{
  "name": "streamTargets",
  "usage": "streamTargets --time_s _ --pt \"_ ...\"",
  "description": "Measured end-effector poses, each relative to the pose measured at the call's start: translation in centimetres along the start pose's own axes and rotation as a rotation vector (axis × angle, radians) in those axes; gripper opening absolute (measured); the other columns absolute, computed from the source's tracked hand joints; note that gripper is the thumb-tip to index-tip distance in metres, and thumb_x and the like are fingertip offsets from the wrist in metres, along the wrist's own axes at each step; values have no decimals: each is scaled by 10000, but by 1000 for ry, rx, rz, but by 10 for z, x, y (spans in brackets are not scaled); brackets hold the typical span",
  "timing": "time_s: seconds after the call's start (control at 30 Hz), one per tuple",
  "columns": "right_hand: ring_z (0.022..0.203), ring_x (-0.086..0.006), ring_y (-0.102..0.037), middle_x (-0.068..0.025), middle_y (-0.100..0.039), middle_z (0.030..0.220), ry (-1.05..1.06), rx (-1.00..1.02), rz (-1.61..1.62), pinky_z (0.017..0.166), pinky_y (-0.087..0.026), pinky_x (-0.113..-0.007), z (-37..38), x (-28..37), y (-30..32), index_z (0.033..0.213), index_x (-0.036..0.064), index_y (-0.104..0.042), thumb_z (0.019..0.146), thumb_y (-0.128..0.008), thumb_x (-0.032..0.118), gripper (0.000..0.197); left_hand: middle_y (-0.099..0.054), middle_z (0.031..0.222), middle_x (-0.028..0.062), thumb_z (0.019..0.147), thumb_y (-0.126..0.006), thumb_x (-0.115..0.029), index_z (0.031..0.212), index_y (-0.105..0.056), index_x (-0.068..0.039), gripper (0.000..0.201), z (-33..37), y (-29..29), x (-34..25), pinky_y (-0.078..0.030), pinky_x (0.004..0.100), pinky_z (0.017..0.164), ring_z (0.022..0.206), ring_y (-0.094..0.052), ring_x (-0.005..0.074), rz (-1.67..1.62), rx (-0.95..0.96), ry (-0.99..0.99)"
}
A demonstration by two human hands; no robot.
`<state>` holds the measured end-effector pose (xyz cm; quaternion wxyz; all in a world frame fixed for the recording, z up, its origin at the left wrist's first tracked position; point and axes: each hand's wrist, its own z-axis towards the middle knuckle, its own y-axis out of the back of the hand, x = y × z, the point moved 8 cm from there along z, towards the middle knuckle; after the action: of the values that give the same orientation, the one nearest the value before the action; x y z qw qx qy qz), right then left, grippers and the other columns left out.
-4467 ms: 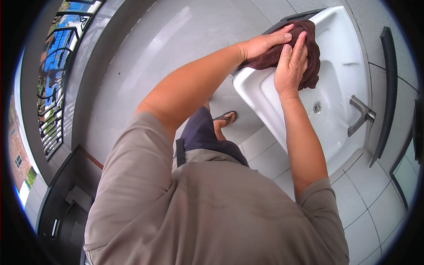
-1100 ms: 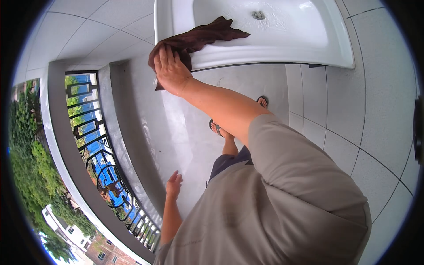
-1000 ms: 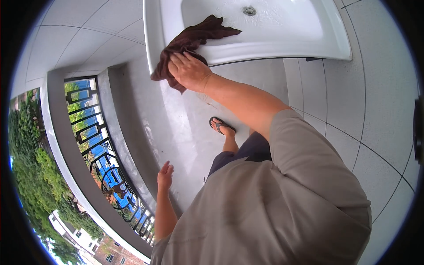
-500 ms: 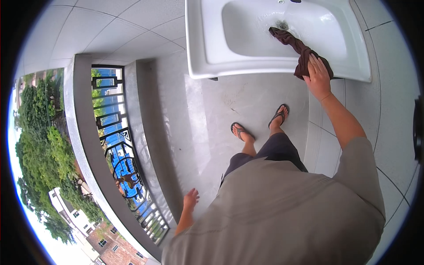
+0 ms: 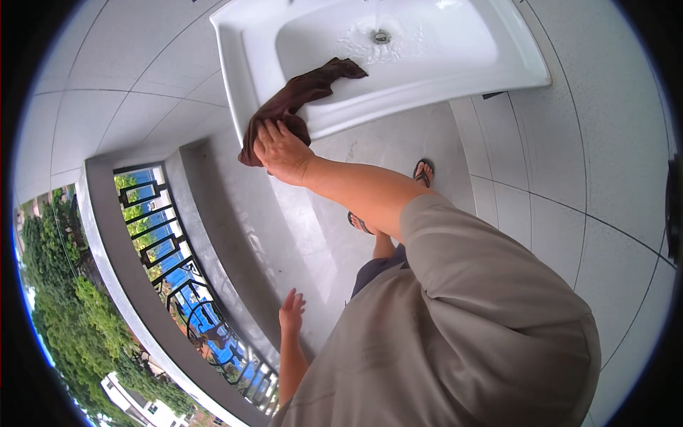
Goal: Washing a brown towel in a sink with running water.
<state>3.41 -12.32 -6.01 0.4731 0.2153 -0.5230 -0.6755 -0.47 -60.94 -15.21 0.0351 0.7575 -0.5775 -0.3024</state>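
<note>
White washbasin (image 5: 427,92), 12 o'clock on my feed; brown cloth (image 5: 299,92), 11 o'clock, shifted from the basin's right front corner to its left, now covered; right hand (image 5: 284,155), fingers lightly bent, holding cloth; left hand (image 5: 291,311), 7 o'clock, half-open, empty

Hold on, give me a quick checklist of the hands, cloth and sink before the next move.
1. Right hand on the brown cloth: ok, fingers over it at the near-left corner of the sink.
2. Left hand free: ok, it looks empty, away from the sink.
3. Drain uncovered: ok, the cloth ends short of it.
4. Water off: not ok, it ripples around the drain.
5. Cloth wrung out: cannot tell.
</note>
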Motion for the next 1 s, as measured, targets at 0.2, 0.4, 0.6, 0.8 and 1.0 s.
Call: streamTargets --time_s 0.2,0.4,0.6,0.8,1.0 --pt "1330 -329 -587 -186 -643 1402 187 -119 -110 1065 -474 -481 -83 -98 51 1193 40 -671 935 -602 251 340 -742 1155 77 1025 -679 -302 1482 -592 -34 537 52 23 -33 -572 309 799 1018 -714 165 149 60 -173" --pt "1373 -264 -560 -94 -610 1423 91 -71 -266 1143 -462 -418 -213 -288 145 1198 90 -651 911 -617 141 293 -751 1128 66 1026 -675 -293 1502 -567 -37 551 54 -13 -83 -564 296 761 986 -718 157 148 105 -207" --pt "1466 -252 -453 -84 -537 1513 -16 64 -423 1222 -383 -425 -285 -375 194 1264 83 -620 937 -615 130 331 -764 1021 102 1031 -614 -332 1458 -611 -47 513 36 -80 -136 -567 307 744 860 -717 162 505 189 -206" --pt "1543 -333 -339 -150 -431 1607 -610 -125 -227 1262 -281 -513 -286 -344 211 1327 40 -592 890 -630 52 439 -735 1165 134 1021 -638 -265 1334 -684 -71 371 3 -138 -225 -588 395 854 988 -739 265 1314 233 -1093" --pt "1337 -321 -556 -183 -553 1497 -1232 -833 387 1103 -444 -437 -380 -335 169 1405 19 -569 940 -672 176 501 -604 1434 179 960 -748 -226 1443 -593 -91 525 -53 -250 -433 -512 466 1052 1306 -595 383 869 -5 -1438"
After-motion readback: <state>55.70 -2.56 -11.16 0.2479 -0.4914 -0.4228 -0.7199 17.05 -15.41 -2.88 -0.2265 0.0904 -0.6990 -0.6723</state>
